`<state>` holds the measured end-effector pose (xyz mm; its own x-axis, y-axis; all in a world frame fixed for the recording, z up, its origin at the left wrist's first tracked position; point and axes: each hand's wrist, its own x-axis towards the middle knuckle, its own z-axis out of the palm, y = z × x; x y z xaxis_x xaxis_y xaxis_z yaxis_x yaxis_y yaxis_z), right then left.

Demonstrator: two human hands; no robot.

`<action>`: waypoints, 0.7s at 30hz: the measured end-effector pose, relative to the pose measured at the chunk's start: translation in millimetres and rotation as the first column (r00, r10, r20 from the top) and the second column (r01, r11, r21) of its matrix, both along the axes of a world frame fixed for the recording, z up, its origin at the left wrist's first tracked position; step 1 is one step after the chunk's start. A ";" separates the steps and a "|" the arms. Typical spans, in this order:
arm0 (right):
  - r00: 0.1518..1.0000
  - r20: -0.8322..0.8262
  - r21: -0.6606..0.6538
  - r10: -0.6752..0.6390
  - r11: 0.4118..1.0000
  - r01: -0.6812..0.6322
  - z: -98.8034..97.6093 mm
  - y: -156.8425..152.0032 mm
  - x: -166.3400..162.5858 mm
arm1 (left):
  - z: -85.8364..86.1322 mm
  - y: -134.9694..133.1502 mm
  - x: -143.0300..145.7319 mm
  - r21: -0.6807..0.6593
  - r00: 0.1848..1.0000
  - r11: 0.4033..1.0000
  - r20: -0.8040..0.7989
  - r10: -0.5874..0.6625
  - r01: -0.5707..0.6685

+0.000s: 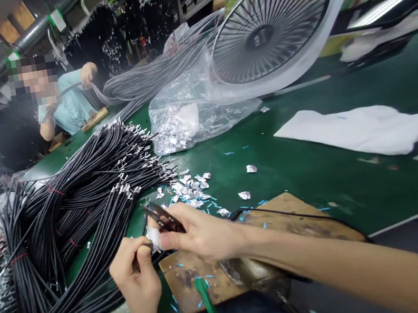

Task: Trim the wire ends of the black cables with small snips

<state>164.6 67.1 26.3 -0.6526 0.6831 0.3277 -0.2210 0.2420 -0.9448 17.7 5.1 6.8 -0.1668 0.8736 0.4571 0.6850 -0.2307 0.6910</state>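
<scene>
My left hand (135, 270) is closed in a pinch on the end of a black cable (149, 245). Meeting it fingertip to fingertip, my right hand (206, 234) holds dark thread snips (163, 218), blades pointing up and left. Its thumb and finger also press a small whitish, foil-like piece (153, 236) at the cable end; its exact form is blurred. Below the hands lies a worn wooden board (185, 280) with blue offcuts on it. Beyond them are crumpled foil scraps (190, 189). Black cable bundles (89, 182) with silvery ends lie to the left.
A round fan (264, 35) stands on the green table (246, 139) beside a clear plastic bag (176, 127) of foil scraps. White cloth-like material (352, 130) lies at right. Grey cables (163, 73) stretch towards a co-worker (71, 102) across the table. A green handle (206, 301) sits at the board's front.
</scene>
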 end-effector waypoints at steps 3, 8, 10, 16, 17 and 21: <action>0.981 -0.057 0.339 -0.186 0.921 0.194 -3.0 -1.0 1.1 | 1.4 -0.6 -1.0 -0.053 1.000 0.998 0.015 -0.025 0.026; 0.651 -0.225 0.336 -0.725 0.569 0.751 -0.2 13.4 14.0 | 2.2 0.7 -2.4 -0.058 0.997 0.998 0.081 -0.002 0.007; 0.642 -0.179 0.285 -0.745 0.586 0.759 0.5 16.7 14.3 | 2.1 2.6 -1.9 -0.036 0.993 0.999 0.116 0.012 -0.008; 0.855 -0.041 0.385 -0.517 0.781 0.491 0.1 6.0 1.7 | 2.1 4.5 1.2 -0.010 0.994 0.999 0.105 0.042 -0.041; 0.853 -0.029 0.379 -0.522 0.783 0.492 0.7 4.2 1.2 | 2.4 4.0 2.0 -0.007 0.994 0.999 0.091 0.052 -0.052; 0.850 0.024 0.347 -0.525 0.802 0.486 4.6 1.9 3.3 | 3.8 2.0 6.1 0.019 0.994 0.994 0.029 0.109 -0.109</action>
